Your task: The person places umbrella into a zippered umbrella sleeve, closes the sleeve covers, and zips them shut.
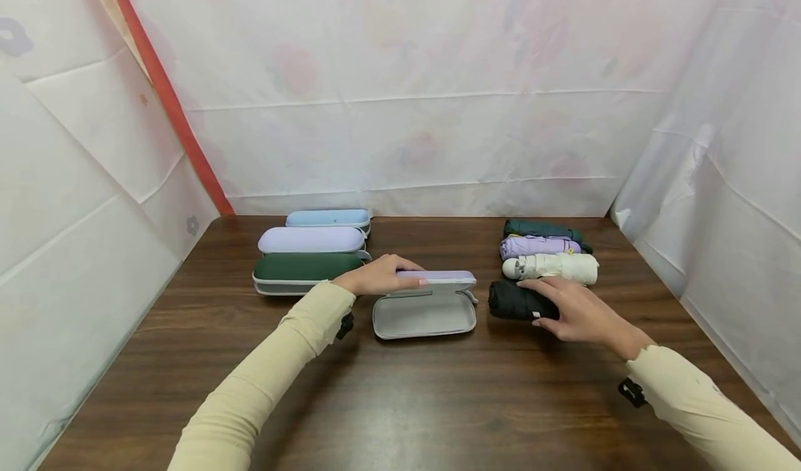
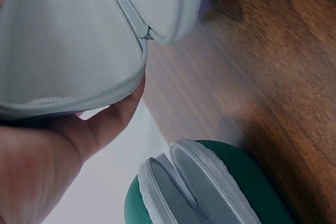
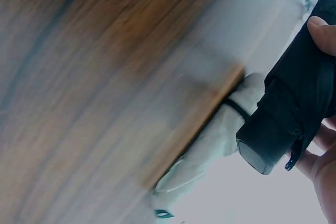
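Observation:
My left hand (image 1: 378, 276) pinches the raised lid of a lavender zip case (image 1: 425, 316), thumb in front and fingers behind. The case lies unzipped, and its grey lining (image 2: 73, 35) fills the upper left of the left wrist view. To the right, my right hand (image 1: 578, 314) grips a folded black umbrella (image 1: 516, 300) around its rear half. In the right wrist view the umbrella's blunt handle end (image 3: 254, 153) sticks out past the fingers. A folded white umbrella (image 1: 563, 268) lies just behind the black one.
Behind my left hand stand a dark green case (image 1: 300, 268), a lavender case (image 1: 309, 240) and a light blue case (image 1: 328, 217) in a row. Folded lavender (image 1: 538, 246) and dark green (image 1: 541, 229) umbrellas lie at the back right. Patterned sheets (image 1: 400, 130) wall the brown wooden table (image 1: 407, 394).

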`<state>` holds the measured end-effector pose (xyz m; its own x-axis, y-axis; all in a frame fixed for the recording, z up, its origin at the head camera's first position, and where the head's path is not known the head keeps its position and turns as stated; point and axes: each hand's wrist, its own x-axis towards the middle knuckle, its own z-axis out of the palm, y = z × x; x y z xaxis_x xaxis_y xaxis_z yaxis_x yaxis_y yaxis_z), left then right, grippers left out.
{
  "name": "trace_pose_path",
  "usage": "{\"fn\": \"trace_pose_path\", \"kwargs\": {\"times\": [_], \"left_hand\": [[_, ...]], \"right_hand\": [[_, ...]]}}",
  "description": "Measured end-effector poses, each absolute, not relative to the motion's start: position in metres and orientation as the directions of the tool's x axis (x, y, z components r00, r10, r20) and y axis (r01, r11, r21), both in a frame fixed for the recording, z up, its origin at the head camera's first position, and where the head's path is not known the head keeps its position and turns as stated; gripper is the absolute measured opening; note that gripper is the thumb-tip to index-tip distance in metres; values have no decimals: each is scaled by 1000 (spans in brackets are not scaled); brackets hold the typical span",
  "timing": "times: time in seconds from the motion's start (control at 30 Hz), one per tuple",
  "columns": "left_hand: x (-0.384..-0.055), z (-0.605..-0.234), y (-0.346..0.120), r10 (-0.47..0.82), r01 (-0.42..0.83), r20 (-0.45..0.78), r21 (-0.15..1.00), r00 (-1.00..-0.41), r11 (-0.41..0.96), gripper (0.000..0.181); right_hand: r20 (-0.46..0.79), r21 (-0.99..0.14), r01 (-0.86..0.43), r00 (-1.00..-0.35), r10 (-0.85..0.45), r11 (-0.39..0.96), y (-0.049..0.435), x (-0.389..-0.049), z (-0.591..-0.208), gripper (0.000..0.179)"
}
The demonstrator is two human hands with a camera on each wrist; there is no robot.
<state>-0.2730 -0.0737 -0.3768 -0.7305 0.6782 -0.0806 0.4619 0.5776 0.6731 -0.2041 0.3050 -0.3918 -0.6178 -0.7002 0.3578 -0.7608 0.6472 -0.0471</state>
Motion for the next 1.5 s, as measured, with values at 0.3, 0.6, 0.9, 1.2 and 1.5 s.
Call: {"fn": "trace_pose_path", "kwargs": {"times": [0.3,0.6,0.9,1.2,1.5], "left_hand": [[-271,-374,-71,675,462,-85,666,-732,585,47],[-271,-374,-68,679,456,-92,674,-728,581,48],[-269,-375,-65,684,436,-102,701,-722,564,48],[-265,-377,-63,685,418,-107,721,-721,553,47],[-266,-374,-64,691,424,-99,725,-716,543,48]], "right_hand": [[342,-33,-805,-566,-750,593,278,-200,-382,68],[350,6,-822,-531,-772,569,247,-196,-380,68],[317,28,-832,-518,-794,554,216,-190,-380,67],[284,92,-812,-534,-796,577,188,-187,-388,68],[282,117,-802,-539,-794,586,165,-191,-395,63]]}}
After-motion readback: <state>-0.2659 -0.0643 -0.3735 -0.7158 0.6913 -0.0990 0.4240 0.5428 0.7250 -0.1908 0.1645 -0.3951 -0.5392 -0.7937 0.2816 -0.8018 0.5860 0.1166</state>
